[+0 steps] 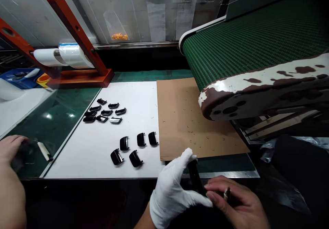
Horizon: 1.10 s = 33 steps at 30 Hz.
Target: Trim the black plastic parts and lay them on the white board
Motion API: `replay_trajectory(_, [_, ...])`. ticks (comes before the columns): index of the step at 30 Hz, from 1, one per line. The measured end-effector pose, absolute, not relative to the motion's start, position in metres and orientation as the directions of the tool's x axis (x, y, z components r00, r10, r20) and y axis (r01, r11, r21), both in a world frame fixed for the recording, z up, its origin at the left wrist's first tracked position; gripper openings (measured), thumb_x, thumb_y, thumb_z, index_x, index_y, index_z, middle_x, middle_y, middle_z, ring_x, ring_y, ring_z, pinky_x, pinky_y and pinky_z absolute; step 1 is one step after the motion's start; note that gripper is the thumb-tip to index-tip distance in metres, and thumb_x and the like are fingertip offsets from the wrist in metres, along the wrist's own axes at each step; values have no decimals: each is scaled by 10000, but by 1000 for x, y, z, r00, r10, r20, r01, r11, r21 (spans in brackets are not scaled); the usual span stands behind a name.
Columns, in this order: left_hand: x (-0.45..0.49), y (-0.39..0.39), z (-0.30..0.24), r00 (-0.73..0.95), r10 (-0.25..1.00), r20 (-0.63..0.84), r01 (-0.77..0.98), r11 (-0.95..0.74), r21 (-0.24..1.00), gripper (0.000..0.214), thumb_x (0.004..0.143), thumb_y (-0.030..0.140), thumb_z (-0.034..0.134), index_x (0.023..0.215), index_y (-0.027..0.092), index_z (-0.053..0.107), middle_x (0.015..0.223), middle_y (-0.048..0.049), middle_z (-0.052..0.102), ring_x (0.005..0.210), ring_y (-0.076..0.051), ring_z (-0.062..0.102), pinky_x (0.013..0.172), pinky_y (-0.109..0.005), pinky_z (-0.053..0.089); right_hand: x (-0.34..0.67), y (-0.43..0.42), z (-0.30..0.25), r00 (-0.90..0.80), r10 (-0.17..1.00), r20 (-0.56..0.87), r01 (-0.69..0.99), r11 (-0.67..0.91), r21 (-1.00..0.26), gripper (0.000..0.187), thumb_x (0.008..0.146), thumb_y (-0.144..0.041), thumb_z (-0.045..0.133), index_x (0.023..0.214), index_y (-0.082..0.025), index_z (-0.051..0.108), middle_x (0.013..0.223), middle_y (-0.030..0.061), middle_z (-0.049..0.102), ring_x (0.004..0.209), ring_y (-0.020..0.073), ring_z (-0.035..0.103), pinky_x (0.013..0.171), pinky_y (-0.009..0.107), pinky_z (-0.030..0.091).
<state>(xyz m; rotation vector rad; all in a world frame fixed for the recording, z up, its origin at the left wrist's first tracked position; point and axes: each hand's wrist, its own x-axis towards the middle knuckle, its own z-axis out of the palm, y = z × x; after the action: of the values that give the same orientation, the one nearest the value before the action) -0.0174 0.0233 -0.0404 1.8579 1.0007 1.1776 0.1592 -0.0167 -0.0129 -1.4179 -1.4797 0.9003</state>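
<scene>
Bare right hand (238,201) pinches a small metal insert (227,194); gloved left hand (173,191), fingers together, grips a black trim piece (194,177) over the worktop's front edge (102,178); a slip could drop either.

Cloth glove (172,196): white cotton, matt
Black parts (106,112): plastic, glossy, smooth
Small metal piece (227,194): shiny
Work sheet (77,160): white, smooth, matt
Cardboard sheet (180,119): brown paper, matt, slightly rough
Conveyor belt (244,40): green woven fabric, ribbed
Belt frame (257,85): metal, white paint, chipped, brown patches
Stand (77,78): orange-red wood, smooth
</scene>
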Motion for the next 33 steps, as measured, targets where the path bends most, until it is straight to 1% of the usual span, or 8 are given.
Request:
replay_trajectory(6, [-20, 26, -31, 373, 827, 421, 316, -539, 781, 948, 678, 608, 689, 1447, 268, 251, 1160, -106, 661, 1037, -258, 656, 911, -369, 546, 161, -17, -13, -55, 982, 179, 361, 186, -914, 109, 772, -255, 717, 853, -323, 739, 801, -18, 728, 720, 168, 692, 597, 206, 540])
replay_trajectory(14, [-17, 24, -28, 379, 854, 356, 319, -482, 816, 920, 702, 491, 767, 1437, 298, 248, 1188, -68, 651, 1053, -233, 648, 930, -341, 532, 160, -17, -14, -34, 986, 163, 332, 165, -929, 33, 781, -320, 710, 805, -311, 731, 768, -13, 723, 725, 172, 683, 635, 213, 532])
replay_trajectory(18, [-14, 23, -26, 348, 882, 317, 296, -424, 856, 925, 663, 459, 809, 1414, 293, 296, 1150, -48, 662, 1000, -210, 667, 902, -305, 542, 169, -20, -22, 38, 999, -28, 185, -35, -982, 535, 757, -723, 495, 997, -292, 701, 693, 5, 632, 511, 145, 559, 465, 242, 474])
replay_trajectory(20, [-13, 23, -25, 336, 892, 302, 278, -400, 873, 921, 649, 453, 821, 1402, 291, 317, 1136, -40, 664, 977, -198, 674, 890, -287, 545, 176, -20, -25, 54, 994, -93, 178, -101, -979, 530, 850, -676, 387, 1080, -287, 664, 643, -12, 574, 452, 116, 473, 417, 226, 422])
replay_trajectory(23, [-14, 24, -23, 329, 897, 295, 255, -385, 887, 929, 633, 461, 828, 1395, 298, 321, 1126, -31, 667, 975, -190, 675, 886, -272, 543, 186, -17, -22, 31, 995, -89, 301, -95, -949, 299, 940, -445, 419, 1059, -285, 642, 598, -31, 547, 481, 117, 496, 457, 213, 432])
replay_trajectory(27, [-14, 22, -23, 351, 894, 278, 244, -374, 895, 946, 636, 473, 822, 1410, 320, 301, 1153, -31, 664, 1010, -202, 667, 913, -293, 537, 190, -10, -2, -129, 981, -144, 436, -74, -897, 272, 972, -415, 333, 993, -265, 558, 721, -5, 613, 577, 143, 565, 571, 260, 483])
replay_trajectory(30, [-14, 20, -22, 366, 892, 264, 268, -373, 888, 955, 640, 481, 817, 1422, 320, 293, 1181, -44, 655, 1023, -222, 663, 913, -320, 547, 186, -6, 15, -207, 965, -160, 594, -6, -805, 410, 911, -609, 314, 1011, -264, 512, 781, 16, 628, 661, 189, 605, 598, 298, 483])
replay_trajectory(33, [-26, 20, -22, 383, 879, 284, 343, -420, 840, 760, 724, 488, 750, 1371, 290, 404, 1193, -77, 643, 1024, -241, 654, 890, -358, 563, 178, -2, 24, -290, 941, -176, 730, 98, -676, 657, 684, -847, 396, 918, -241, 494, 757, 30, 636, 640, 232, 613, 562, 335, 464])
